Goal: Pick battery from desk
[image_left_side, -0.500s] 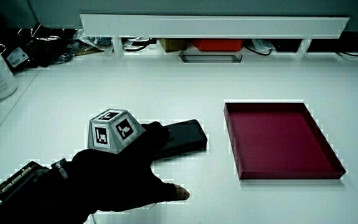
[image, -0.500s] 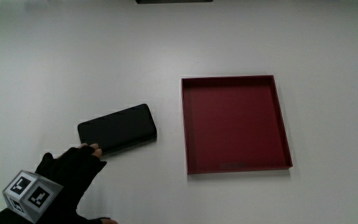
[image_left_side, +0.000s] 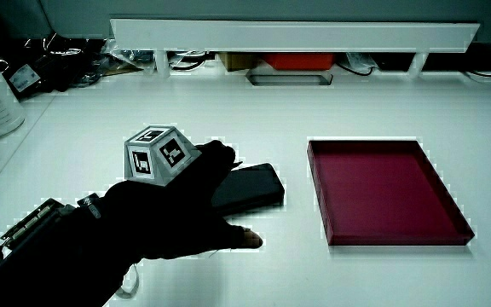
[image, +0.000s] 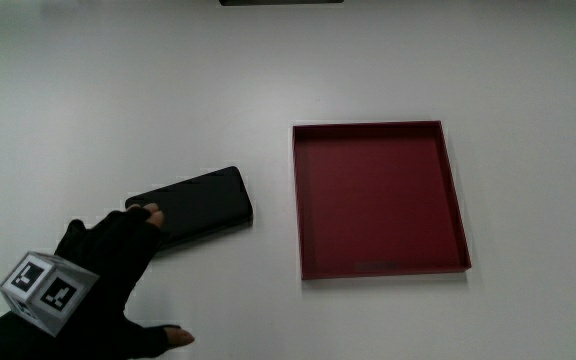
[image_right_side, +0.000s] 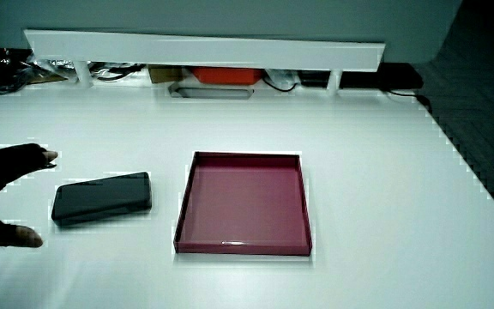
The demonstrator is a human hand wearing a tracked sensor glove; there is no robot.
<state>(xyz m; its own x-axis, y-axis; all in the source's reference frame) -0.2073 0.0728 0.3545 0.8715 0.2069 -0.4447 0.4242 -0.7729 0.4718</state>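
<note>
Hand (image: 103,270) over the near end of the battery (image: 196,206); fingers (image: 148,214) spread, grasping nothing, tips touching or just above that end. Battery flat on the tabletop (image: 118,90), beside the red tray (image: 299,200), long axis running from fingers toward tray.

The hand (image: 108,270) has advanced; fingertips (image: 151,213) now overlap the battery (image: 190,207) end.

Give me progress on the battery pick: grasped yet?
Not yet. Done: the hand has reached the battery, its fingers spread over the end nearer the person. In hand: nothing; the battery lies flat on the table beside the red tray. Left: close the grip and lift.
</note>
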